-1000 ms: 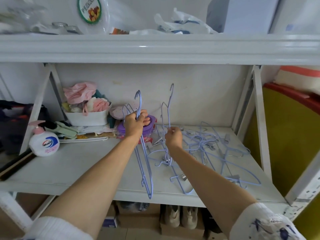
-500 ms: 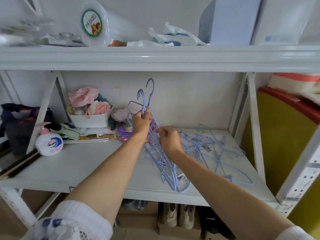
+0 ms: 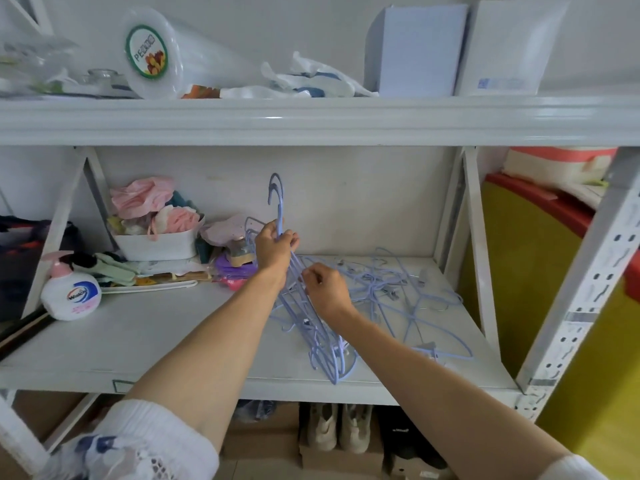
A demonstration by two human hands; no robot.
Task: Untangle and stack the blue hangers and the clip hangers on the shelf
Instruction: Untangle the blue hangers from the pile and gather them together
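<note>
From the head camera, the left hand (image 3: 275,249) is clamped around the necks of a bunch of blue hangers (image 3: 313,327), their hooks standing upright above the fist near the back wall of the shelf (image 3: 145,337). The bodies of the bunch slope down toward the front edge, where their lower ends rest on the shelf. The right hand (image 3: 325,289) sits just beside the bunch, fingers pinched together on one of its wires. Toward the right end of the shelf lies a tangled heap of clip hangers (image 3: 408,299), spread flat from the back wall almost to the front edge. At the left end stands a soap pump bottle (image 3: 71,292), and behind it, near the back, a white basket (image 3: 156,242) holds pink cloths.
</note>
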